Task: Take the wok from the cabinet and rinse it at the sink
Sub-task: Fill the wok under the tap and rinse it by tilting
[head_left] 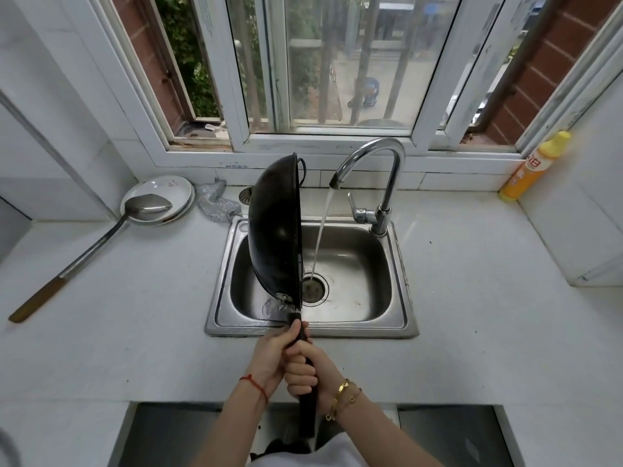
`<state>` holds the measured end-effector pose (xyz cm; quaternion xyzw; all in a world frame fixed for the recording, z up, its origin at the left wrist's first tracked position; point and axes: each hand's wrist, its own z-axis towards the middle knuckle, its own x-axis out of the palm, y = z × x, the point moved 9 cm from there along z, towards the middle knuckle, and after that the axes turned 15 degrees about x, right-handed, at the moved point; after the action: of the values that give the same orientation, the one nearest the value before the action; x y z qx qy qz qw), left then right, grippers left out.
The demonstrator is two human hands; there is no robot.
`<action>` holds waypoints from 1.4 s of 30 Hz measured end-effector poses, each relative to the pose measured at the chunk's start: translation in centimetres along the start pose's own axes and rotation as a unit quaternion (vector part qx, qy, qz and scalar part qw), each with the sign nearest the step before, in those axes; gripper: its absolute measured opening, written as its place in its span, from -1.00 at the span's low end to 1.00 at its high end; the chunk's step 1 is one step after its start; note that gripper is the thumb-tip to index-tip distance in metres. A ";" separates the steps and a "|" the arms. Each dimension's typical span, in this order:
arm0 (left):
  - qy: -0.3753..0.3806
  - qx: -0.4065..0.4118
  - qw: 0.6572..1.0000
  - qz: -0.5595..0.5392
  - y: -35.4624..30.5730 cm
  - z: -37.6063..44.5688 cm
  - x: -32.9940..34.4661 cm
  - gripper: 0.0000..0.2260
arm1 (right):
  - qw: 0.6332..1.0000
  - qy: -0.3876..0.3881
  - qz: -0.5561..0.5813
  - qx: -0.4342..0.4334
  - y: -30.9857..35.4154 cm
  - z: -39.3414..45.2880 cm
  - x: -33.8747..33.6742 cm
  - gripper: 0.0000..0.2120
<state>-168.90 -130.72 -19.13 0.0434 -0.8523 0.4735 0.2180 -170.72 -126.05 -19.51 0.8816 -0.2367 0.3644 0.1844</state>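
Both hands are wrapped around 1 long black handle at the bottom of the view: the left hand (273, 357) clenched higher up, near the pan, the right hand (312, 367) clenched just below it, touching it. Past the right wrist the handle's tail runs down over a white garment, and its very end is hard to make out.

Straight ahead of the hands, the wok (274, 227) is tipped on its edge over the left half of the sink (403, 291), its dark rounded underside facing left. Its inside is turned away to the right and cannot be seen, so whether any water sits in it cannot be told. It hides the basin's left wall.

Right of the wok, the faucet (377, 163) runs a stream (320, 237) that falls beside the rim and onto the drain (315, 288); the stream does not look to be hitting the wok. Only a wet sheen shows in the basin.

Up and left of the hands, a metal ladle (148, 205) rests its bowl in 2 stacked white plates (178, 190), its handle trailing across the counter (135, 315). A grey scouring cloth (215, 203) lies just behind the wok. Far right, an orange-yellow bottle (536, 166) leans against the wall, its label too small to read.
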 end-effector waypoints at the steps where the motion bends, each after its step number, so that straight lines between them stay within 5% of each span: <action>1: -0.004 0.013 1.000 0.023 -0.2 0.0 -0.3 -0.71 | 1.000 -0.011 -0.007 0.000 0.0 -0.2 -0.1 -0.56; 6: -0.031 0.035 0.998 0.048 0.1 -0.2 -0.6 -0.79 | 0.965 -0.239 -0.107 -0.028 -0.2 -2.1 -2.7 -0.73; 11: -0.029 0.055 0.996 0.063 0.2 -0.4 0.1 -0.83 | 0.855 -0.459 -0.174 -0.167 0.7 -4.5 -3.9 -0.73; 17: -0.039 0.067 0.994 0.081 1.0 -0.4 -0.2 -0.80 | 0.857 -0.444 -0.212 -0.153 0.9 -4.0 -5.1 -0.75; 30: -0.066 0.119 0.959 0.249 0.3 0.2 -0.6 -0.84 | 0.941 -0.291 -0.155 -0.079 0.5 -3.1 -5.5 -0.70; 42: -0.061 0.126 0.944 0.297 -0.2 0.4 1.4 -0.91 | 0.946 -0.280 -0.149 -0.063 1.3 -4.2 -6.8 -0.68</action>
<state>-170.22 -130.95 -18.61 -0.1560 -0.7716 0.6166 0.0076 -177.98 -123.11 -21.51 0.9600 -0.1669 0.0557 0.2178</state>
